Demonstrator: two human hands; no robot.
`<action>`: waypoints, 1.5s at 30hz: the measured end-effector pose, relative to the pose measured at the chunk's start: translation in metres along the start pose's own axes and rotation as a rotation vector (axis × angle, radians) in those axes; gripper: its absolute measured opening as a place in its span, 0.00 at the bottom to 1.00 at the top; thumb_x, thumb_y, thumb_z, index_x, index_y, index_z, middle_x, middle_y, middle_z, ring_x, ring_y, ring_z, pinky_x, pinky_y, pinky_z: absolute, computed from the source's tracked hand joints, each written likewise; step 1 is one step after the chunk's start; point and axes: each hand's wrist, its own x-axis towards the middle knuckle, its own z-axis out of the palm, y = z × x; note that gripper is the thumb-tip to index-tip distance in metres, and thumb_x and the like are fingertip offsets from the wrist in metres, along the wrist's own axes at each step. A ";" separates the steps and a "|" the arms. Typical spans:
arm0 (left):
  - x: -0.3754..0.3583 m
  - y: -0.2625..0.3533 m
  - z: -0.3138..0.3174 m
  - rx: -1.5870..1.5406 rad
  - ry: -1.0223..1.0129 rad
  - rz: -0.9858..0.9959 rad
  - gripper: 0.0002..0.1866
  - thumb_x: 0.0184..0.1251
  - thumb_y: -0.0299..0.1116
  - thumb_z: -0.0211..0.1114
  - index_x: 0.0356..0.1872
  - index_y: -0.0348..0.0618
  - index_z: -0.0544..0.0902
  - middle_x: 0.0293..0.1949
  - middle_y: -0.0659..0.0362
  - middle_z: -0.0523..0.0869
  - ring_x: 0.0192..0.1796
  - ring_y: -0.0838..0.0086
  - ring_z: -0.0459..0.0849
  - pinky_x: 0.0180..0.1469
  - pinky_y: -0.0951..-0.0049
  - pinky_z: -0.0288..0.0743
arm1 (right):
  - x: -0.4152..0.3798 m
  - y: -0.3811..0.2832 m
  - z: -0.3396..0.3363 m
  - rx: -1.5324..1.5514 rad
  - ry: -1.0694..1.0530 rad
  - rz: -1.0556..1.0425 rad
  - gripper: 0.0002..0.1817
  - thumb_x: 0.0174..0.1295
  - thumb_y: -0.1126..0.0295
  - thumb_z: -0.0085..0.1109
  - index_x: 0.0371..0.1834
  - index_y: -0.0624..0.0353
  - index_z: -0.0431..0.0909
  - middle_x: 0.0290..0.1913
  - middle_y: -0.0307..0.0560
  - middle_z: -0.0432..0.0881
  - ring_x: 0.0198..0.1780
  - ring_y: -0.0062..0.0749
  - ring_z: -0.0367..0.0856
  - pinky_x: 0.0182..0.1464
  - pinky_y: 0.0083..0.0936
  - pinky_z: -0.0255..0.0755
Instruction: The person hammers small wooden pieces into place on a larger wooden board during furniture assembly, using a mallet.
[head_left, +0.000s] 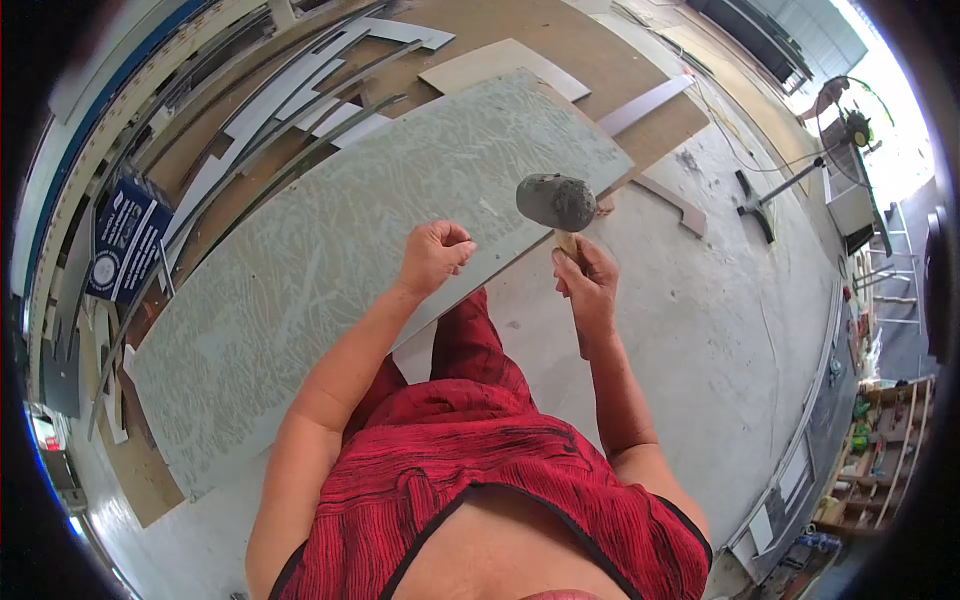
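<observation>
My right hand (587,280) is wrapped around the wooden handle of a rubber mallet (556,202). The mallet's dark, scuffed head is raised over the near right edge of a large pale green board (330,220) covered in smeared streaks. Above the same board, my left hand (437,258) is closed, thumb and fingers curled together. Whether anything small is between those fingers cannot be made out. Part of the mallet's handle is hidden by my right hand.
Pale strips and offcuts (300,95) lie beyond the board, with a blue box (128,238) at the left. A standing fan (850,130) is at the far right, its cable across the concrete floor (690,330). A wooden rack (885,460) stands at the lower right.
</observation>
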 end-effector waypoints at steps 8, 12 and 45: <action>0.010 -0.010 0.023 0.326 0.008 0.159 0.06 0.52 0.30 0.65 0.29 0.39 0.81 0.25 0.63 0.81 0.29 0.79 0.78 0.33 0.77 0.72 | -0.003 0.007 -0.013 -0.042 0.024 0.042 0.16 0.55 0.70 0.60 0.46 0.63 0.76 0.26 0.31 0.72 0.25 0.11 0.66 0.25 0.13 0.63; 0.013 -0.018 0.021 0.620 0.030 0.405 0.08 0.47 0.32 0.67 0.30 0.44 0.84 0.31 0.62 0.81 0.39 0.71 0.76 0.44 0.71 0.69 | -0.003 0.015 -0.018 -0.047 0.013 0.025 0.16 0.55 0.69 0.60 0.46 0.62 0.77 0.26 0.30 0.71 0.25 0.11 0.66 0.25 0.13 0.63; 0.006 -0.028 0.040 0.822 0.159 0.478 0.04 0.44 0.36 0.67 0.24 0.54 0.84 0.33 0.72 0.83 0.52 0.69 0.69 0.55 0.61 0.52 | -0.008 0.044 -0.013 -0.202 -0.075 0.033 0.14 0.54 0.68 0.61 0.41 0.63 0.76 0.21 0.32 0.67 0.24 0.15 0.63 0.25 0.18 0.59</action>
